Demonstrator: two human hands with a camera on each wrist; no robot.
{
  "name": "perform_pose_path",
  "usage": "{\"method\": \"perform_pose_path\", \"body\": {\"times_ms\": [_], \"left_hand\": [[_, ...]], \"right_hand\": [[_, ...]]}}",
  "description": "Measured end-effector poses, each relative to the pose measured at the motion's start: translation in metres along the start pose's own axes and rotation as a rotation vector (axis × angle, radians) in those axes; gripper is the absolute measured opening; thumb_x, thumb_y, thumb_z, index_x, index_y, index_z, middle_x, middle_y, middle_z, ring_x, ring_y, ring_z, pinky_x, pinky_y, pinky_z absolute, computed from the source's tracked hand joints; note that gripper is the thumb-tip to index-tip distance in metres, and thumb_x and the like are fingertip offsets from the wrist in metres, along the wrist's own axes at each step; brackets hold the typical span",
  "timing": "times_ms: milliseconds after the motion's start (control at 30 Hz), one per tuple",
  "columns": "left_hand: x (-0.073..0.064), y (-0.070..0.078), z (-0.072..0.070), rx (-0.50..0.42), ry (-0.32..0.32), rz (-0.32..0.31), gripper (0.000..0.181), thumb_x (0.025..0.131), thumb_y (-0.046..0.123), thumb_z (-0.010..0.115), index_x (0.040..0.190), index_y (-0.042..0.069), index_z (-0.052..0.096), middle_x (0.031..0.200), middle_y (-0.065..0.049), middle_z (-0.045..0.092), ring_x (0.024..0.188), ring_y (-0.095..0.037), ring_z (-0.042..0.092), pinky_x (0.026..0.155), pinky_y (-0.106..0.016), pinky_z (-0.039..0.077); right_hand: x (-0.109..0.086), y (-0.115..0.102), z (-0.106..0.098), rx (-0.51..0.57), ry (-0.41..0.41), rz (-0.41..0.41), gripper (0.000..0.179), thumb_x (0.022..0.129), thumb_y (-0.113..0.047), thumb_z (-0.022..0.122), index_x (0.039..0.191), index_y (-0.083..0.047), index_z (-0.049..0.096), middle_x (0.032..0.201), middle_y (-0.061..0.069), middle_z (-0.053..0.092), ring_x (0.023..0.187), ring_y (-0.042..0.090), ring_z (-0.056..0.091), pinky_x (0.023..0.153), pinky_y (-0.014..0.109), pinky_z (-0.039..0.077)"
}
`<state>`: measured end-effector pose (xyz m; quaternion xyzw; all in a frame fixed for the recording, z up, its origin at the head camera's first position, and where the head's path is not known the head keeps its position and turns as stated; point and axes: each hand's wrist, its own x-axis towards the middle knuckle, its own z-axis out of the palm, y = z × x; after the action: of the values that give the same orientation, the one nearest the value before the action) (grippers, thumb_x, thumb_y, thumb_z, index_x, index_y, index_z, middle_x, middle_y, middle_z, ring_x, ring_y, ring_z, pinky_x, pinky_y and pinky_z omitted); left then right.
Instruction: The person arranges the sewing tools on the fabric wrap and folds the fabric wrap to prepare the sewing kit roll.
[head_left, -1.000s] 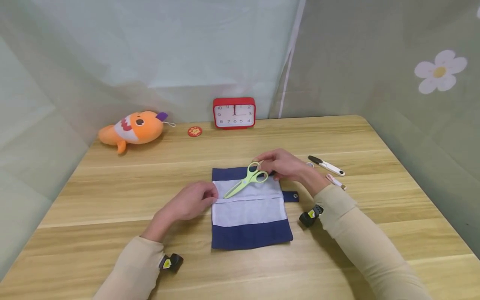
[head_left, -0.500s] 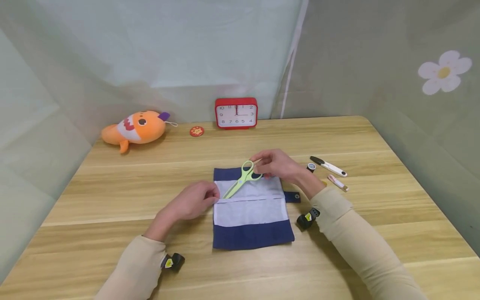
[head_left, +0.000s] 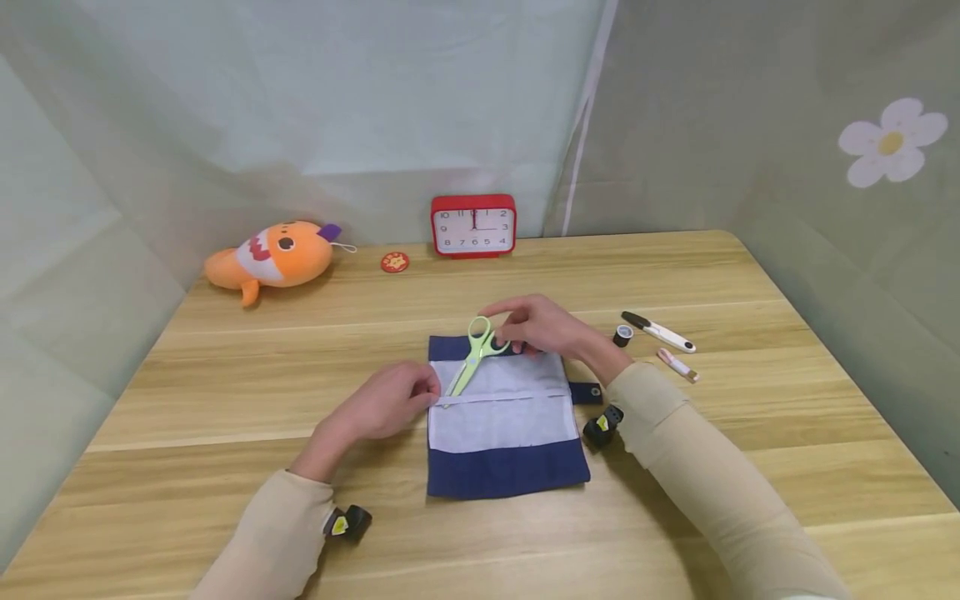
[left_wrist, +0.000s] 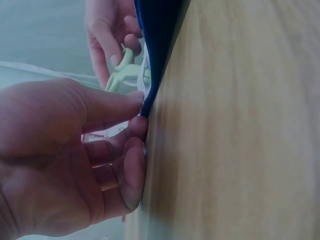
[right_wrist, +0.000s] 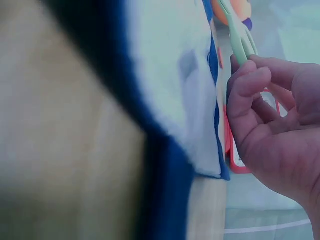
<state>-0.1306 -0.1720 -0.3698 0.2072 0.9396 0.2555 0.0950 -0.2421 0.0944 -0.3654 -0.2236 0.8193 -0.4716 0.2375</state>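
A navy cloth roll-up case point(head_left: 506, 472) with a pale lining lies unfolded on the wooden table. My left hand point(head_left: 390, 398) pinches its left edge by the pocket's hem; in the left wrist view the thumb point(left_wrist: 117, 106) and index finger meet on the cloth. Light green scissors point(head_left: 470, 367) slant over the upper lining, blades down and left, the tip right at the pocket hem. With thumb and fingers my right hand point(head_left: 543, 325) holds one handle loop. In the right wrist view the scissors point(right_wrist: 239, 42) stick out past its fingertips.
Right of the case lie a spool of black thread point(head_left: 622, 336), a black-and-white pen-shaped tool point(head_left: 658, 331) and a small pinkish-white item point(head_left: 677, 365). A snap tab point(head_left: 587, 393) juts from the case. Behind stand a red clock point(head_left: 474, 227), a round badge point(head_left: 394, 262) and an orange plush point(head_left: 273, 254).
My right hand has moved left, swinging the scissors' handles left so they stand steeper, with the tip down at the pocket hem. The thread spool has come into full view. My left hand stays put.
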Motion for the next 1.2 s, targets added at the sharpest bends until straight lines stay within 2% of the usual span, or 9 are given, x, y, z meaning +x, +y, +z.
{"method": "perform_pose_path", "body": {"times_ms": [233, 467, 567, 700, 800, 1033, 1200], "left_hand": [[0.001, -0.001, 0.000, 0.001, -0.008, -0.016, 0.011, 0.099, 0.005, 0.063, 0.091, 0.012, 0.068, 0.080, 0.000, 0.058, 0.078, -0.016, 0.053, 0.076, -0.033, 0.044], [0.001, -0.001, 0.001, 0.009, 0.000, 0.009, 0.012, 0.099, 0.005, 0.063, 0.091, 0.012, 0.068, 0.081, 0.000, 0.060, 0.079, -0.015, 0.054, 0.076, -0.033, 0.045], [0.001, -0.001, 0.002, 0.006, 0.000, 0.005, 0.012, 0.099, 0.004, 0.063, 0.091, 0.012, 0.068, 0.082, 0.001, 0.060, 0.079, -0.015, 0.054, 0.077, -0.033, 0.045], [0.001, 0.000, 0.002, 0.002, 0.004, 0.018, 0.012, 0.098, 0.004, 0.063, 0.091, 0.012, 0.068, 0.081, 0.000, 0.060, 0.079, -0.015, 0.054, 0.076, -0.033, 0.046], [0.001, 0.000, 0.001, 0.001, 0.009, 0.031, 0.012, 0.098, 0.004, 0.063, 0.091, 0.011, 0.068, 0.082, 0.000, 0.061, 0.079, -0.015, 0.055, 0.076, -0.034, 0.046], [-0.001, 0.001, 0.000, 0.008, 0.027, 0.042, 0.012, 0.097, 0.004, 0.063, 0.089, 0.012, 0.068, 0.081, 0.001, 0.060, 0.079, -0.015, 0.055, 0.076, -0.036, 0.047], [0.000, 0.000, 0.000, 0.008, 0.006, 0.020, 0.013, 0.098, 0.004, 0.063, 0.090, 0.012, 0.068, 0.082, 0.000, 0.060, 0.080, -0.015, 0.055, 0.077, -0.034, 0.046]], "right_hand": [[0.014, -0.013, 0.002, -0.033, -0.077, 0.017, 0.042, 0.102, -0.008, 0.064, 0.142, -0.020, 0.067, 0.088, 0.006, 0.073, 0.065, 0.016, 0.056, 0.060, 0.029, 0.049], [0.023, -0.018, 0.009, -0.068, -0.170, 0.011, 0.046, 0.099, -0.005, 0.067, 0.144, -0.016, 0.065, 0.083, 0.005, 0.066, 0.067, 0.016, 0.058, 0.063, 0.029, 0.051], [0.022, -0.016, 0.012, -0.030, -0.156, 0.027, 0.044, 0.099, -0.005, 0.069, 0.142, -0.012, 0.065, 0.089, 0.006, 0.068, 0.069, 0.017, 0.060, 0.067, 0.029, 0.053], [0.021, -0.011, 0.016, 0.068, -0.106, 0.077, 0.031, 0.098, -0.004, 0.069, 0.130, -0.003, 0.069, 0.096, 0.007, 0.073, 0.074, 0.016, 0.063, 0.070, 0.027, 0.055], [0.019, -0.008, 0.019, 0.092, -0.083, 0.079, 0.026, 0.098, -0.002, 0.068, 0.123, -0.001, 0.073, 0.098, 0.009, 0.075, 0.074, 0.015, 0.065, 0.070, 0.026, 0.057], [0.014, -0.011, 0.023, 0.030, -0.099, 0.033, 0.033, 0.093, 0.003, 0.070, 0.125, -0.003, 0.075, 0.121, 0.013, 0.074, 0.079, 0.015, 0.069, 0.074, 0.027, 0.059], [0.012, -0.014, 0.027, -0.021, -0.119, -0.017, 0.036, 0.093, 0.004, 0.072, 0.128, -0.004, 0.074, 0.125, 0.014, 0.072, 0.089, 0.017, 0.069, 0.073, 0.028, 0.059]]}}
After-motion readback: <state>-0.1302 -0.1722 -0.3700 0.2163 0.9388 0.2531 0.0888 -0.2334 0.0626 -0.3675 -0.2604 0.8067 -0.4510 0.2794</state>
